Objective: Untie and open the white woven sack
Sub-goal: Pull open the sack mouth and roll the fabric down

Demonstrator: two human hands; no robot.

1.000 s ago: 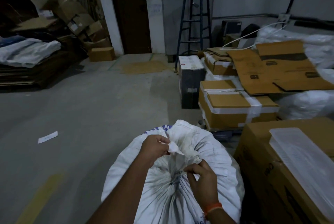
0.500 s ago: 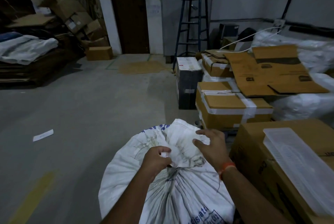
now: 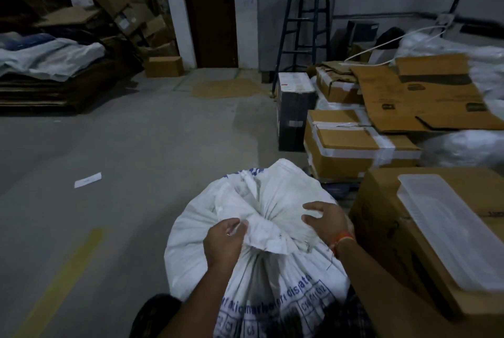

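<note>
A bulging white woven sack (image 3: 275, 277) with blue print stands on the floor right in front of me. Its neck is bunched into a knot (image 3: 268, 231) at the top centre. My left hand (image 3: 225, 241) grips a loose flap of sack cloth at the left side of the knot, fingers curled round it. My right hand (image 3: 326, 219) lies on the sack's top to the right of the knot, fingers spread and slightly bent, holding nothing. An orange band sits on the right wrist.
A large cardboard box (image 3: 387, 231) with a clear plastic lid (image 3: 450, 231) on top stands close on the right. Taped boxes (image 3: 354, 146) and flattened cardboard lie behind it. A blue stepladder (image 3: 305, 29) stands at the back. Bare concrete floor (image 3: 122, 174) stretches left.
My right hand let go of the knot, moved up and to the right, and now lies spread on the sack's top. My left hand has kept its hold on the cloth flap.
</note>
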